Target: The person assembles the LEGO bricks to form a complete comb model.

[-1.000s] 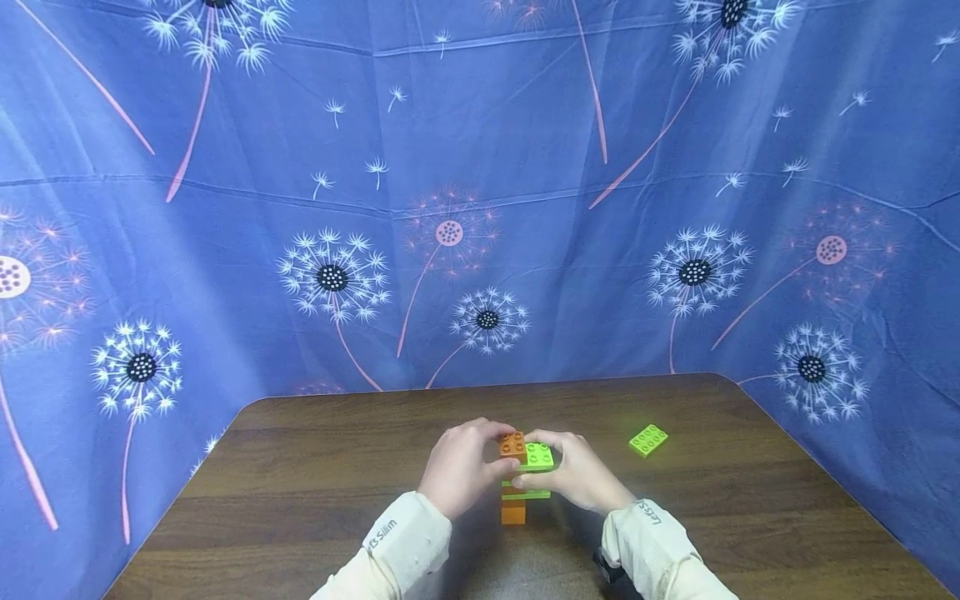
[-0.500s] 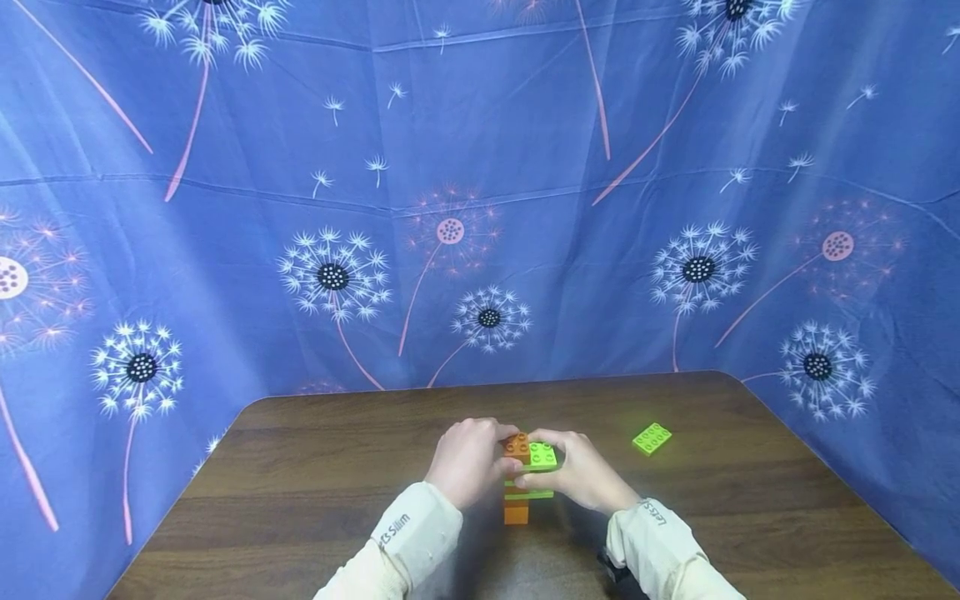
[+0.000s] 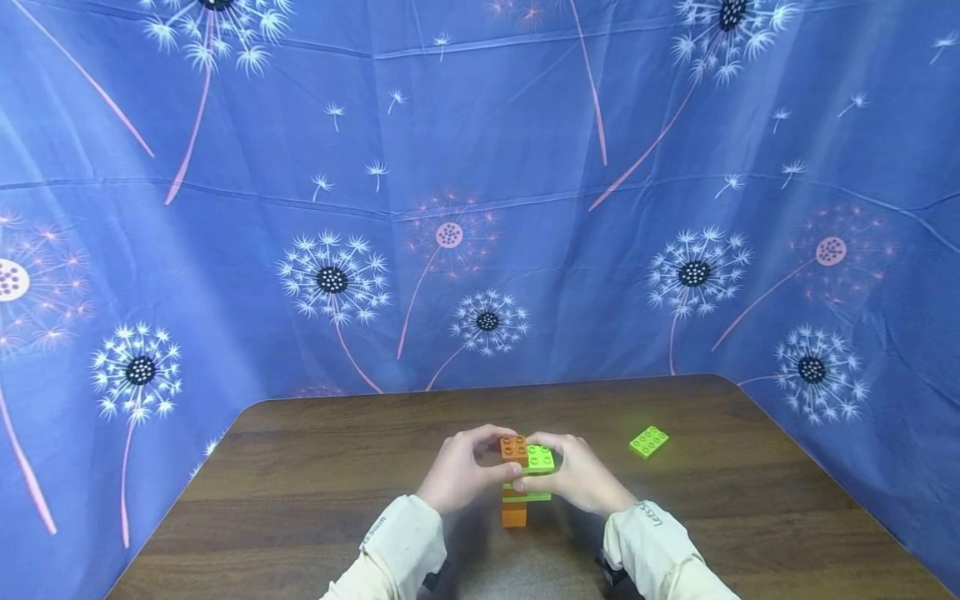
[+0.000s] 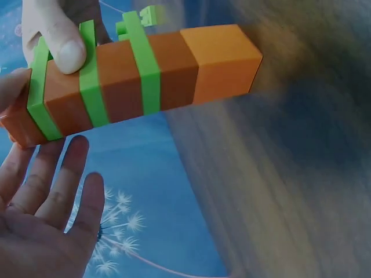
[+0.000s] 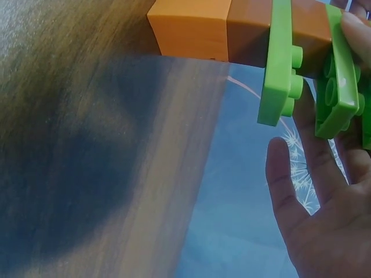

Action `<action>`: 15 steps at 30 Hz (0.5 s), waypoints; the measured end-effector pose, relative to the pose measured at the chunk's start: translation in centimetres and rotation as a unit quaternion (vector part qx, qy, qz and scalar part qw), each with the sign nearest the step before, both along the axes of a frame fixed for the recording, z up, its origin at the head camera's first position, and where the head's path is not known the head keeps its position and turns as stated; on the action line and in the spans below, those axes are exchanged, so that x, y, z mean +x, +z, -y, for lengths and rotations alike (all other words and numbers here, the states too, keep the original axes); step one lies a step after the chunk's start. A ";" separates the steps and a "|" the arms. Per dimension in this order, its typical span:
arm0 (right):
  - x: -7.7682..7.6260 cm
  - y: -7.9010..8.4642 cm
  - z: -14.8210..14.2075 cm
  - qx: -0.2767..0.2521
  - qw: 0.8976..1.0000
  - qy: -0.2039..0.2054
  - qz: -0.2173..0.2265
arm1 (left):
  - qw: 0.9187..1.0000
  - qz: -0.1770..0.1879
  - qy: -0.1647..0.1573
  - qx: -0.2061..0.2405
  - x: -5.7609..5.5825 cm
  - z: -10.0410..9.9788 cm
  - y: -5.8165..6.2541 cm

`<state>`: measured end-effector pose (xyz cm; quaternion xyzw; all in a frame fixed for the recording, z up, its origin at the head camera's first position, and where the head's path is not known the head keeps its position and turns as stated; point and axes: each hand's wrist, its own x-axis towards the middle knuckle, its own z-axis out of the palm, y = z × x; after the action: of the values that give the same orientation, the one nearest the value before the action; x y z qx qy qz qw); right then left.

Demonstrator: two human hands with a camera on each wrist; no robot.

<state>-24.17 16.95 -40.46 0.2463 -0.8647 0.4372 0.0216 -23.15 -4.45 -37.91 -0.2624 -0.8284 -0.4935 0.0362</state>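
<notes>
A tower of orange building bricks point(image 4: 119, 72) and thin green plates point(image 5: 277, 75) stands upright on the table in the head view. An orange two-by-two brick point(image 3: 513, 448) tops it, beside the bare studs of the uppermost green plate point(image 3: 540, 457). My left hand point(image 3: 459, 473) pinches that top brick, thumb in front and index finger behind. From the other side, my right hand point(image 3: 588, 477) grips the tower just below, its thumb point(image 4: 66, 55) on the front face. In both wrist views the lower fingers reach behind the tower, some spread free of it.
A loose green plate with studs point(image 3: 648, 442) lies on the brown wooden table point(image 3: 315, 492), to the right of the tower. A blue cloth with dandelion prints point(image 3: 525, 250) hangs behind the table's far edge.
My left index finger has drawn back from the top brick's upper edge, showing more of its studs. The right hand keeps its grip. The tower and loose plate stay in place.
</notes>
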 end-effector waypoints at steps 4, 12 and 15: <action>0.0 -0.1 0.0 -0.002 1.000 -0.004 0.007 | 1.000 0.003 0.001 0.005 0.0 0.0 -0.4; -0.1 -0.1 0.1 -0.006 1.000 0.000 0.005 | 0.999 -0.003 0.007 0.039 -0.2 -0.5 -1.4; 0.0 -0.1 0.1 -0.006 1.000 -0.005 0.001 | 0.998 -0.011 0.009 0.057 -0.4 -0.8 -1.8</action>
<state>-24.13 16.86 -40.52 0.2412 -0.8633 0.4427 0.0241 -23.50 -3.60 -39.69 -0.2581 -0.8008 -0.5366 0.0640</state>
